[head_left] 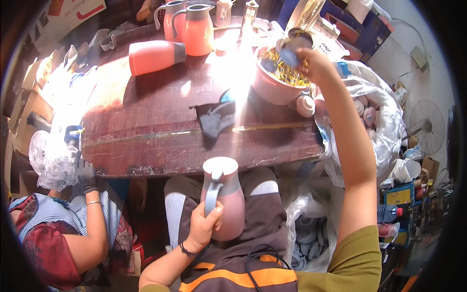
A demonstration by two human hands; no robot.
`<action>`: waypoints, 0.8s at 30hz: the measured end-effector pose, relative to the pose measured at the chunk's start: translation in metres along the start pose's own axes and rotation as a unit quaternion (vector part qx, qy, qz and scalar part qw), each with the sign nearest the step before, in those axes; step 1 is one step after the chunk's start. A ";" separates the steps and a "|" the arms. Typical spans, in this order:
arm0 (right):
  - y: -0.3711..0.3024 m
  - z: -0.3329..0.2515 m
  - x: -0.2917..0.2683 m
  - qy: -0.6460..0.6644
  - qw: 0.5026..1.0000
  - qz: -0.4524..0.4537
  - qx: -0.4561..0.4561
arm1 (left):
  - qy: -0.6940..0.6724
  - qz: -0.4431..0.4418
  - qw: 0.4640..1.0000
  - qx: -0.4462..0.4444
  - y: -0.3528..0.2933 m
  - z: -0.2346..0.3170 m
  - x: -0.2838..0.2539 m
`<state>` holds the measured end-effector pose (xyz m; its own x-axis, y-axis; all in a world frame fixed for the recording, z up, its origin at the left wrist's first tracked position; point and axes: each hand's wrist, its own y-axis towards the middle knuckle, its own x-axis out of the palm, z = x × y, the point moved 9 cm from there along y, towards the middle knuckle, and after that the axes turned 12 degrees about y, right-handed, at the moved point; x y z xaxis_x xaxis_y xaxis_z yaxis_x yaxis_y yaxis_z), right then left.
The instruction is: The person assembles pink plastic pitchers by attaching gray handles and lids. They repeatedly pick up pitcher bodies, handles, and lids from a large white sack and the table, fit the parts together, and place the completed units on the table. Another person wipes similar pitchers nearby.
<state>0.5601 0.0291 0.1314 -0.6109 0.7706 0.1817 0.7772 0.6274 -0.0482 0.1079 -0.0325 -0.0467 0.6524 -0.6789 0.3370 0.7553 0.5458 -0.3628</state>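
Note:
My left hand (pixel 206 225) is closed round the grey handle of a pink thermos jug (pixel 229 209), which stands upright over my lap. It has a grey collar and a pale top. At the far right of the table, my right hand (pixel 312 63) is above a pink bucket (pixel 276 92). Its fingers are closed on a blurred blue-grey piece (pixel 290 57), whose exact kind I cannot make out. Thin gold and dark pieces (pixel 284 73) fill the bucket. A dark round-mouthed container (pixel 297 38) is just beyond the fingers.
Pink jugs stand at the back, one lying on its side (pixel 153 57). A dark grey cloth (pixel 214 119) lies mid-table. Plastic bags hold pink parts (pixel 369 114) at right and grey parts (pixel 306 238) beside my leg. A co-worker's gloved hand (pixel 86 175) is at the left edge.

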 end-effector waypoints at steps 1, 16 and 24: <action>-0.027 0.021 0.001 -0.003 0.999 -0.032 0.016 | -0.019 0.005 1.000 -0.002 -0.002 -0.001 -0.001; -0.179 0.161 -0.047 -0.614 0.731 0.042 -0.295 | -0.002 0.042 0.996 0.075 -0.004 -0.005 0.006; -0.150 0.164 -0.111 -0.484 0.829 0.142 -0.243 | 0.057 0.012 0.996 0.070 -0.001 -0.002 0.011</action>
<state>0.4870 -0.1320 -0.0426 -0.0454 0.7555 -0.6536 0.7358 0.4678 0.4897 0.1136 -0.0413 -0.0441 0.6648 -0.7120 0.2259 0.7463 0.6203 -0.2412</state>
